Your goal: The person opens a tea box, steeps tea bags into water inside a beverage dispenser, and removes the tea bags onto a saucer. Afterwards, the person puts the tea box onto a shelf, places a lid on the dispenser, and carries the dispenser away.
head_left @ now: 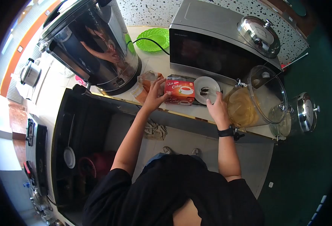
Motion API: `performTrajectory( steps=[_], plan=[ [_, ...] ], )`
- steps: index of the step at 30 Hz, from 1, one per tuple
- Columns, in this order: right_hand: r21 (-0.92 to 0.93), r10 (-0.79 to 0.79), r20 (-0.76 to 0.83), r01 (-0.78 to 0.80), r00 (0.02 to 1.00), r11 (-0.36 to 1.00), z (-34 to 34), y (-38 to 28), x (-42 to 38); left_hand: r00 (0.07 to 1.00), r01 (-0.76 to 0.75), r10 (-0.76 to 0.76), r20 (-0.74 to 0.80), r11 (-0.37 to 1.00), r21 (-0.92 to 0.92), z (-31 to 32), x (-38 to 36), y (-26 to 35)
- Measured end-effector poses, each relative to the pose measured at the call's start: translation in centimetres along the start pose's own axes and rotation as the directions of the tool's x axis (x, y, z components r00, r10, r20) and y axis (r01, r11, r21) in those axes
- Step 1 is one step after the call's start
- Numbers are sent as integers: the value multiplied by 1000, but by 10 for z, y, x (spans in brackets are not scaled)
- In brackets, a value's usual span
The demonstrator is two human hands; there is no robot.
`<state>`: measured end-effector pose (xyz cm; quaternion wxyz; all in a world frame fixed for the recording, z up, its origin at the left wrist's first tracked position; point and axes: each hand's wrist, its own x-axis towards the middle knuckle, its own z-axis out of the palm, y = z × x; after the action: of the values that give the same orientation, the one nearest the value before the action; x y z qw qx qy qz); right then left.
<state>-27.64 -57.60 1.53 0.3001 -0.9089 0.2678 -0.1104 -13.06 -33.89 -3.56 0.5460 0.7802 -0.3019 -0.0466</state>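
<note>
A red tea box [179, 91] marked "Teh Celup" stands near the counter's front edge. My left hand [156, 96] is at its left side, fingers apart, with the thumb tip by the box's edge. To the right of the box sits a small white bowl [201, 80] with dark items inside that I cannot make out. The thumb and fingers of my right hand [218, 111] are around the bowl's right front rim. A crumpled orange and brown packet [139, 92] lies just left of my left hand.
Behind the bowl stands a microwave [207, 52] with a metal lid [258, 35] on top. A large urn [94, 49] is at the left. A glass dispenser [245, 107] of yellowish liquid stands close to my right hand. A green plate [152, 39] lies at the back.
</note>
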Motion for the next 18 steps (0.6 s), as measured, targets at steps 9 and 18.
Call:
performTrajectory(
  steps=[9,18],
  plan=[
    [151,-573,-33,571,819,807,49,-33,17,996,-66,65,54,998,18,5,7,-2],
    [176,-521,-133,538,843,825,55,-42,23,999,-49,49,8,996,72,6,14,6]
  ],
)
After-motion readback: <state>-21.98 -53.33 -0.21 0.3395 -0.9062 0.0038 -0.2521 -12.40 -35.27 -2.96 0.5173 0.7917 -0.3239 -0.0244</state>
